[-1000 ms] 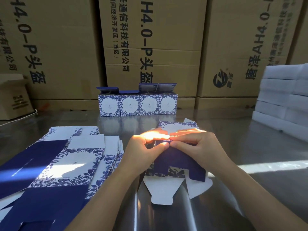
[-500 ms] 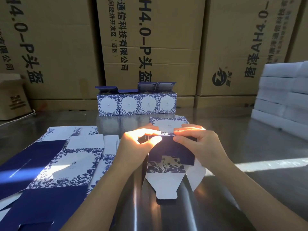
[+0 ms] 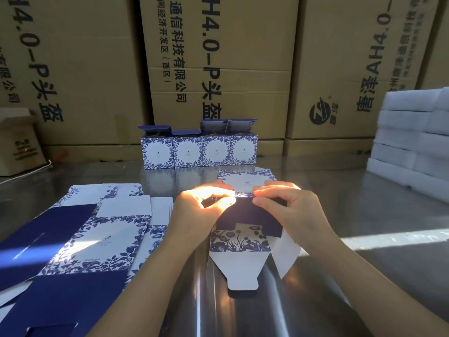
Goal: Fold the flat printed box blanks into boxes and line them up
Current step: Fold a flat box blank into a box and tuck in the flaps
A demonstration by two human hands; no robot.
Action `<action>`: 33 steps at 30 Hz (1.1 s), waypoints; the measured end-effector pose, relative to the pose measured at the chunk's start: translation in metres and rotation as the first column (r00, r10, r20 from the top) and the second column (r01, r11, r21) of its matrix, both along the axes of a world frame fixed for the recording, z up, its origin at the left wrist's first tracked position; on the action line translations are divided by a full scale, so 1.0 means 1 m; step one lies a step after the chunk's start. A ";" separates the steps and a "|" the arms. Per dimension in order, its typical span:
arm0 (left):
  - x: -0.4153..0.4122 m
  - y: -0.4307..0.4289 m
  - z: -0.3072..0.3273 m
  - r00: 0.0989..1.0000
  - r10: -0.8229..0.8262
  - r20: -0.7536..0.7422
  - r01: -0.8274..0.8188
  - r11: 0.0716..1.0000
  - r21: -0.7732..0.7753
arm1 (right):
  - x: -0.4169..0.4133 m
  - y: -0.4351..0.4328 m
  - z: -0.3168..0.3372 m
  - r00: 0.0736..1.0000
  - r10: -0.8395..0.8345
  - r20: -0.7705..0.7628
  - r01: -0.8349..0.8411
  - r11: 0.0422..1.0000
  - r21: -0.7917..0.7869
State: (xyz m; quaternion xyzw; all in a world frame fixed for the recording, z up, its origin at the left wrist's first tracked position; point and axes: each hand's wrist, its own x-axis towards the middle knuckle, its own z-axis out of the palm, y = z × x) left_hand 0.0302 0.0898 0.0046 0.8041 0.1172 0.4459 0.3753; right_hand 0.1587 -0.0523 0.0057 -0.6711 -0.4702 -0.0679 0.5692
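Steel table [image 3: 364,215], hands [image 3: 196,212] [image 3: 289,207] pinching half-folded blue floral box blank [image 3: 239,242], white flaps [image 3: 240,271] splayed

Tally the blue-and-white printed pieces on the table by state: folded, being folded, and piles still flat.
Folded boxes in the back row: 4
Part-folded blank, pinched by the left hand and right hand: 1
Piles of flat blanks (sheets cannot be counted): 1
Total: 6, counting the pile as one.

Packing warehouse: stacked shipping cartons [image 3: 218,69]
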 end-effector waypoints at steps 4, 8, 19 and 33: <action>-0.005 0.010 0.002 0.998 -0.030 0.062 0.037 0.992 -0.121 | 0.004 -0.002 -0.001 0.998 0.041 -0.048 -0.039 0.998 0.044; -0.007 0.009 0.001 0.996 -0.064 0.063 0.070 0.992 -0.106 | 0.004 -0.003 -0.002 0.995 0.067 -0.079 -0.064 0.997 0.031; -0.004 0.006 -0.001 0.999 0.036 0.020 -0.035 0.998 -0.053 | 0.003 -0.003 0.000 0.992 0.069 -0.103 -0.065 0.997 0.038; -0.004 -0.008 0.002 0.999 0.013 -0.047 -0.012 0.999 0.032 | 0.001 -0.005 0.000 0.990 -0.057 0.129 0.062 0.998 -0.029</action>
